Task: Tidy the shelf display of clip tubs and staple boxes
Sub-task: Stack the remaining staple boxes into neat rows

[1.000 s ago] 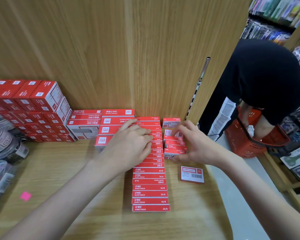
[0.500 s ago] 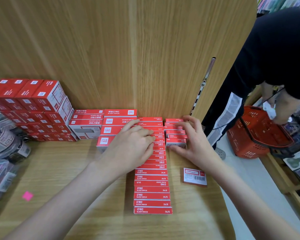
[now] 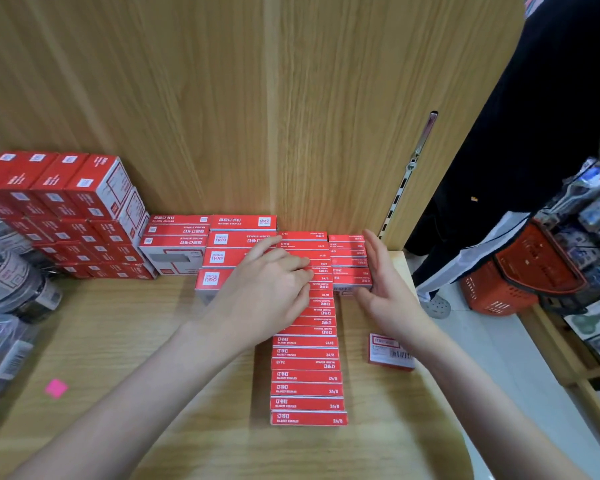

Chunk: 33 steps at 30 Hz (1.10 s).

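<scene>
A long row of flat red cardboard staple boxes (image 3: 307, 375) is laid down the middle of the light wooden shelf (image 3: 118, 341), running from the back panel towards the front edge. The left hand (image 3: 267, 289) is rested flat on the far half of this row, fingers straight and close together, nothing gripped. A shorter row of small red staple boxes (image 3: 349, 263) is set just to the right, touching the long row; the right hand (image 3: 383, 289) is pressed against its right side, palm turned inward and fingers extended, thumb at the near end. A single red box with a barcode label (image 3: 390, 351) is left apart near the shelf's right edge. Larger red and white staple cartons (image 3: 84, 209) are stacked at the back left, with clear plastic clip tubs (image 3: 11, 285) beside them at the left edge. A red shopping basket (image 3: 520, 271) is seen on the floor beside a person in dark clothes (image 3: 534, 133).
</scene>
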### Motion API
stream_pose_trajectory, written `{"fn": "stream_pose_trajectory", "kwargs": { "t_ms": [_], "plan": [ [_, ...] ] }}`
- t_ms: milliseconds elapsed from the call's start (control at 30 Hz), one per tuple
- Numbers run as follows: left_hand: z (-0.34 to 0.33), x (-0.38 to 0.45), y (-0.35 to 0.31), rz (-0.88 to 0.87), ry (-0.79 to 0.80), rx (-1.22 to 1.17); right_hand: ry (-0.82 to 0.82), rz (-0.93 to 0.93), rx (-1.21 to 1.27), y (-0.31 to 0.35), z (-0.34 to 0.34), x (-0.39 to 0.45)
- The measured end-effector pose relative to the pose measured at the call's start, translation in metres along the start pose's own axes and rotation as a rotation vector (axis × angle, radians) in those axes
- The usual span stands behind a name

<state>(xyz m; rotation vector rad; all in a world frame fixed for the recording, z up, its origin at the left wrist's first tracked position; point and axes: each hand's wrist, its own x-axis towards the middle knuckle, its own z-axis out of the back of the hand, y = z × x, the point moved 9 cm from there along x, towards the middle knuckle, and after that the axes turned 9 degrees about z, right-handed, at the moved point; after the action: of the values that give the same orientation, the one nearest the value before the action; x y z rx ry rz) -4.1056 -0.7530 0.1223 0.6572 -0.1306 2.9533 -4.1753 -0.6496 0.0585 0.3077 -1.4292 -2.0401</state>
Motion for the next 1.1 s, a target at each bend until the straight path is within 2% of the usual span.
{"fn": "stream_pose_trajectory", "kwargs": {
  "t_ms": [367, 467, 533, 667, 733, 867, 1100],
  "plan": [
    [0.000, 0.000, -0.002, -0.004, 0.036, 0.039, -0.024, -0.008, -0.120, 0.007, -0.003, -0.001],
    [0.002, 0.003, -0.001, -0.012, 0.064, 0.025, -0.032, -0.030, -0.130, 0.013, 0.014, -0.006],
    [0.005, 0.006, -0.002, -0.034, 0.071, 0.023, 0.025, -0.021, -0.300, 0.024, 0.034, -0.013],
    [0.009, -0.001, -0.011, -0.072, 0.075, 0.044, 0.317, -0.040, -0.661, 0.033, 0.044, -0.047],
    [0.009, -0.012, -0.015, -0.091, 0.108, 0.051, 0.403, -0.061, -0.786, 0.024, 0.034, -0.063],
    [0.002, -0.031, -0.012, -0.094, 0.200, 0.090, 0.336, -0.008, -0.822, 0.024, 0.025, -0.070],
    [-0.002, -0.036, -0.011, -0.101, 0.176, 0.082, 0.078, 0.126, -0.556, 0.033, 0.021, -0.049]
  ]
}}
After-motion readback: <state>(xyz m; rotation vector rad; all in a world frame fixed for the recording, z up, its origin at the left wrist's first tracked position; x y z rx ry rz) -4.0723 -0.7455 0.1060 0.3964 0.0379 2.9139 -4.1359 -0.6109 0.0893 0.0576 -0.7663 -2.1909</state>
